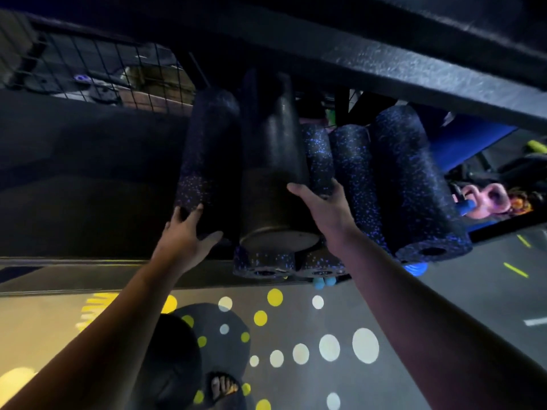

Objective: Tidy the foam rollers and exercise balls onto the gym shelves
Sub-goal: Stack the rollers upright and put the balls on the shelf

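Currently steadying a stack of foam rollers on a gym shelf (88, 179), viewed from above. Taking the plain black roller (273, 173) as landmark: lying lengthwise near mid-shelf, resting on two speckled rollers (263, 261) beneath it. Left hand (186, 235) spreading unclenched fingers against the near end of the speckled roller (207, 155) just left of the landmark, not gripping, likely nudging it inward. Right hand (322, 208) curling around a short speckled roller (318, 158) just right of the landmark, probably seating it. Further right, two more speckled rollers (414, 184) lying parallel. Small blue balls (324, 282) peeking out below the landmark.
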